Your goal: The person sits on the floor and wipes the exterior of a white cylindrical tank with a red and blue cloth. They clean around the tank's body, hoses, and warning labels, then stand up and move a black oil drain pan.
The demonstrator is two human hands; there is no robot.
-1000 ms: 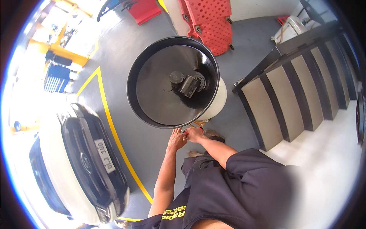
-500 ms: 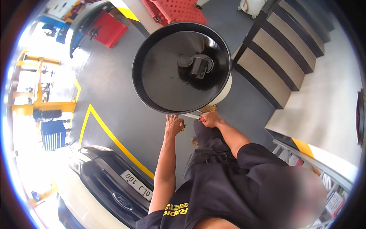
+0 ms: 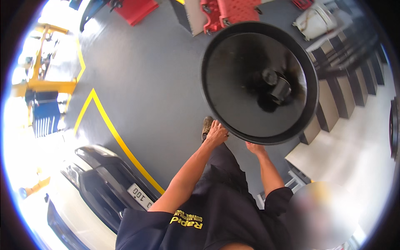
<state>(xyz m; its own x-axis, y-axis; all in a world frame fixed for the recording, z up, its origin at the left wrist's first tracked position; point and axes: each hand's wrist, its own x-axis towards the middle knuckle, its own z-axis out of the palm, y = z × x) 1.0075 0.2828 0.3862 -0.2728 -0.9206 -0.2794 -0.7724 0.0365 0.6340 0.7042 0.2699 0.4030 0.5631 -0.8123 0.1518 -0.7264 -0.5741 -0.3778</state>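
A wide black oil drain pan (image 3: 237, 112) fills the middle right, its inside wet with dark oil. Inside it sit a small dark cylinder (image 3: 281, 90) and a round black piece (image 3: 270, 76) beside it. My left hand (image 3: 216, 134) is at the pan's near left rim, its fingers closed against the edge. Just below the near rim is my right hand (image 3: 255, 148); its fingers are mostly hidden under the pan, so what they hold does not show.
Steps (image 3: 333, 100) rise on the right, close to the pan. A white tank (image 3: 315, 23) and red perforated panels (image 3: 237, 12) stand at the far side. At lower left is a parked car (image 3: 96, 183) beside a yellow floor line (image 3: 121, 141). A yellow lift (image 3: 52, 86) stands at left.
The pan has shifted right in view, nearer the steps. My left hand has moved right to its rim. My right hand, earlier on a red grip, is now largely under the pan.
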